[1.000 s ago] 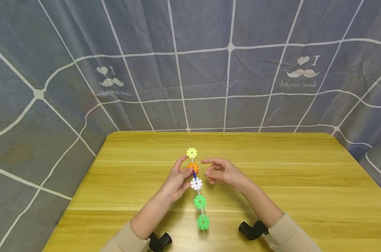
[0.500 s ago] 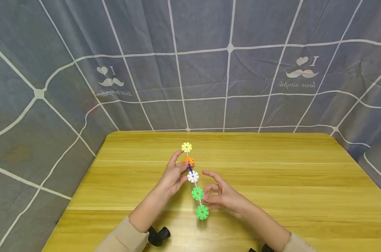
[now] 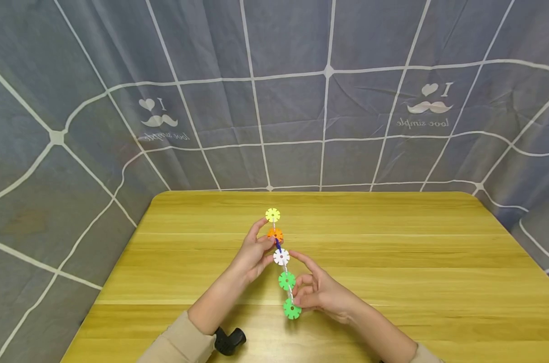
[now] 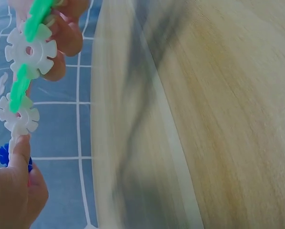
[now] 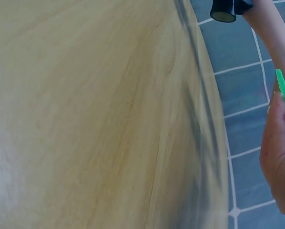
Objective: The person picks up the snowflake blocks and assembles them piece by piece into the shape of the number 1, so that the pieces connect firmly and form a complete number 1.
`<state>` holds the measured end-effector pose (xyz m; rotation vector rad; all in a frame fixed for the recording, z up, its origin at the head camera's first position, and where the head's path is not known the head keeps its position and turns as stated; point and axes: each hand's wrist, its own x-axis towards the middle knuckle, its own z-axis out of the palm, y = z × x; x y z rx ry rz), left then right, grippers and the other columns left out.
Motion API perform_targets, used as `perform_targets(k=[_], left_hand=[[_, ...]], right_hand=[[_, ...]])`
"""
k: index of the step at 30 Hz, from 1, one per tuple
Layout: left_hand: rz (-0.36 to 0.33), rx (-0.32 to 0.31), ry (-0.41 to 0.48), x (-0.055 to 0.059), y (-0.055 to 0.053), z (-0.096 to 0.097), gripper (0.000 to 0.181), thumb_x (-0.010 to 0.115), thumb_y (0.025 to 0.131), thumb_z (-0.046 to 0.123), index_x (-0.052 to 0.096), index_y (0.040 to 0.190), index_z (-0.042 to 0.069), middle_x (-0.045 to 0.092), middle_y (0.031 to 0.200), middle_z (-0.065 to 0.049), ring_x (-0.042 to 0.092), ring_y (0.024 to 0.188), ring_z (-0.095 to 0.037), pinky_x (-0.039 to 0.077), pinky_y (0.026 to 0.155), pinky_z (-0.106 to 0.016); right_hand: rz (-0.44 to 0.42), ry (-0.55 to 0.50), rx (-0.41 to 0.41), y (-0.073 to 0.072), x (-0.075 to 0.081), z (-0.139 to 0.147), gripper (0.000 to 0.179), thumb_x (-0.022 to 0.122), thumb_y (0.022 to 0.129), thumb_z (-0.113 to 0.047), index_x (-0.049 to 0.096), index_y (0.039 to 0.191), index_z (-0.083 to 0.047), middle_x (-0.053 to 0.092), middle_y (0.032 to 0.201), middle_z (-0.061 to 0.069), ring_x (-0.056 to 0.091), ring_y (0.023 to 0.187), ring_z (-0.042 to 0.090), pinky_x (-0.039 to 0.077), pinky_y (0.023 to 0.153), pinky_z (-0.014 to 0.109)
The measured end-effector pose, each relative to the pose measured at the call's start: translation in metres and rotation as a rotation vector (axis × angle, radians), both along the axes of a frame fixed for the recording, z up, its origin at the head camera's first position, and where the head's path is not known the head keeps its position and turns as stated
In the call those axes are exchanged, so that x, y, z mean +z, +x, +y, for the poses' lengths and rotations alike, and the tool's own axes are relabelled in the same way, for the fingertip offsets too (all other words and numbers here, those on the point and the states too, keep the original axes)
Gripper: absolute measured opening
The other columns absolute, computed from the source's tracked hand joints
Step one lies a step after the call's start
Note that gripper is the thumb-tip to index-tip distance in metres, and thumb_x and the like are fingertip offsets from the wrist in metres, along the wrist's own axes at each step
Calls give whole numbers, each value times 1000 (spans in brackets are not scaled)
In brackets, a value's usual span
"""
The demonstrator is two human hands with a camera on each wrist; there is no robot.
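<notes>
A chain of notched snowflake discs, slotted edge to face, hangs above the table in the head view. From its far end come a yellow disc, an orange disc, a white disc and two green discs, with edge-on discs between them. My left hand pinches the chain at the orange disc; a blue disc shows by its fingers in the left wrist view. Toward the near end, my right hand pinches the chain beside the nearest green disc, its index finger extended toward the white disc.
A wooden table lies under both hands. Behind it hangs a grey curtain with white lines. A black wrist device sits by the left sleeve.
My right hand has come down and nearer along the chain, from free of it beside the orange disc to a pinch near the nearest green disc. The left hand keeps its hold, shifting slightly.
</notes>
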<state>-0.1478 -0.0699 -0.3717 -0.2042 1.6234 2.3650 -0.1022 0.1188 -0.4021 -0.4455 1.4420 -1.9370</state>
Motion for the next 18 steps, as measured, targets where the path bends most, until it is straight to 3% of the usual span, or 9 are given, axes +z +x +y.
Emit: perform_targets(k=[8, 18], left_hand=[[22, -40, -17, -3, -6, 7, 56, 37, 95, -7, 26, 146, 15, 51, 106, -13, 57, 92, -18, 53, 65, -21], [67, -53, -92, 0, -27, 25, 53, 41, 93, -10, 35, 142, 11, 56, 100, -13, 59, 88, -19, 53, 65, -23]], right_hand=[[11, 38, -8, -2, -5, 4, 97, 59, 77, 15, 4, 150, -18, 52, 91, 9, 59, 74, 12, 54, 69, 27], [99, 144, -89, -11, -6, 11, 93, 59, 78, 13, 5, 150, -12, 52, 93, 11, 62, 77, 16, 54, 72, 33]])
